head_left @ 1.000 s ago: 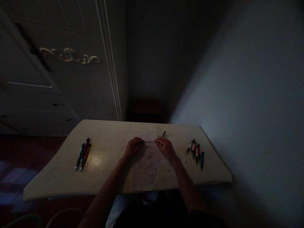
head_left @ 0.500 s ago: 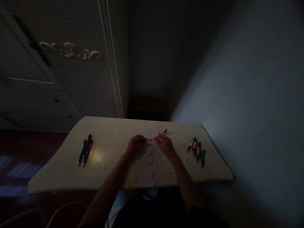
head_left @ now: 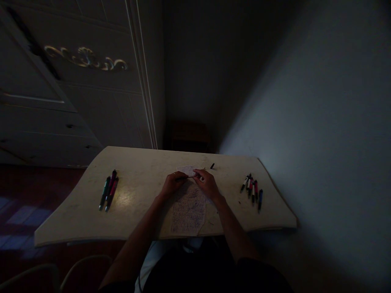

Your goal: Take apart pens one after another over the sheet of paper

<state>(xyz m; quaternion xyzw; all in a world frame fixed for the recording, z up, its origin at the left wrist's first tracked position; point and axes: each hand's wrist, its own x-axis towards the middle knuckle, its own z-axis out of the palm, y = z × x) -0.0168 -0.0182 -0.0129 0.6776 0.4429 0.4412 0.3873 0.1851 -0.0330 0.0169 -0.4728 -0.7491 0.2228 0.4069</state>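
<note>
Standing beside a dim wall [head_left: 320,122], the table [head_left: 143,175] bears marked paper [head_left: 187,213].

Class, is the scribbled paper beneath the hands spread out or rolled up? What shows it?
Spread out: the scribbled paper lies flat on the table, its broad marked face reaching almost to the near edge.
</note>
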